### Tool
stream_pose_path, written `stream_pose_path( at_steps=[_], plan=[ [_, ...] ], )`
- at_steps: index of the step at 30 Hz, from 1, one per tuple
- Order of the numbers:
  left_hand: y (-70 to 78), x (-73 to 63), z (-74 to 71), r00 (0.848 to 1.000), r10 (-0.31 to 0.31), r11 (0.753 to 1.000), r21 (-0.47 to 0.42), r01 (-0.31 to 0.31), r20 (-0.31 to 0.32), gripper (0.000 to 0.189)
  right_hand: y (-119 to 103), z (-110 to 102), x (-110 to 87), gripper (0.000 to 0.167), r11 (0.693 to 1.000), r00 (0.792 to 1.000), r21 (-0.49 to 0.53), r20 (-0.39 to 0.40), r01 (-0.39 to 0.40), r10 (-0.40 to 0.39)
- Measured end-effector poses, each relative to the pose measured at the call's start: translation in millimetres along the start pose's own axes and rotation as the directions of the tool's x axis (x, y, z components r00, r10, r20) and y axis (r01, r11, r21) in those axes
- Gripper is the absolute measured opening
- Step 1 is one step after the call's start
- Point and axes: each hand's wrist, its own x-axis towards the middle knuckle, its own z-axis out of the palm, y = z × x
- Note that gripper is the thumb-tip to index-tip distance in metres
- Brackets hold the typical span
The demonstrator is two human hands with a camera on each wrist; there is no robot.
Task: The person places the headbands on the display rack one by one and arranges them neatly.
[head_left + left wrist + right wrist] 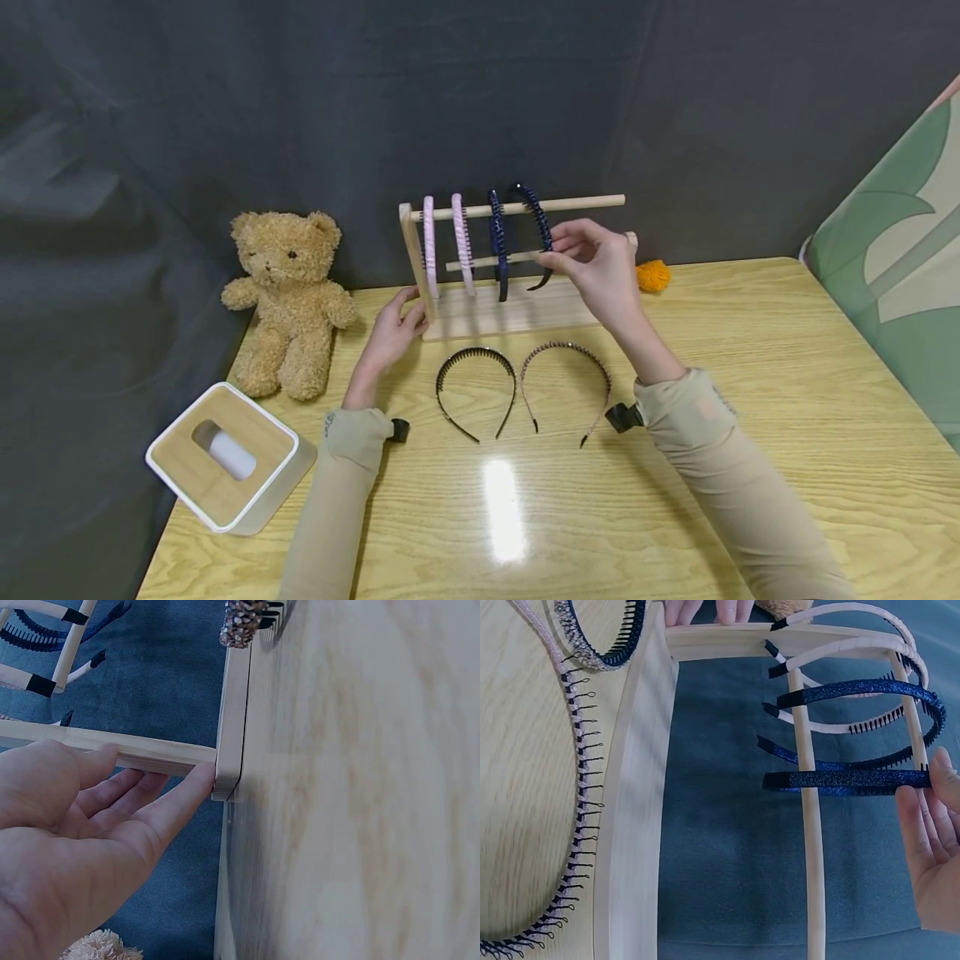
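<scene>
A wooden headband rack (517, 310) with two rods stands at the back of the table. My right hand (596, 262) pinches a dark blue headband (847, 780) between thumb and fingers, at the right end of the row. This headband hangs over the upper rod (585, 202) and tilts a little. Beside it hang another dark blue headband (498, 242) and two pink headbands, one (461, 242) nearer the middle and one (429, 246) by the post. Low on the left post (165, 754), the extended fingers of my left hand (393, 329) touch its outer side.
In front of the rack lie a black toothed headband (477, 350) and a pinkish beaded headband (567, 345). A teddy bear (288, 292) sits at the left, behind a white box with a wooden lid (183, 454). An orange pompom (653, 276) lies by the rack's right end.
</scene>
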Motion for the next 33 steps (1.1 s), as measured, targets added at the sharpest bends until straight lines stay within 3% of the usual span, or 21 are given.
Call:
stream_pose_path(
  at_steps=[9,16,27,33],
  plan=[
    [1.7,-1.5,0.6,1.000,-0.002,1.000,0.010,0.002,-0.007,0.048,0,4,-3.7,0.027,0.998,0.999,0.053,0.046,-0.017,0.015],
    [1.1,-0.8,0.7,1.000,0.001,1.000,0.019,0.000,-0.012,0.048,0,4,-6.6,0.029,1.000,0.999,0.017,0.054,-0.010,0.009],
    [-1.3,0.2,0.5,1.000,-0.005,1.000,0.020,0.005,-0.004,0.050,0,-2,-15.0,0.025,0.997,0.997,-0.034,0.033,0.068,-0.067],
    [-0.6,0.6,0.0,1.000,-0.001,1.000,0.003,0.001,-0.006,0.049,2,-9,-19.6,0.026,0.994,0.995,-0.096,0.091,0.044,-0.035]
  ],
)
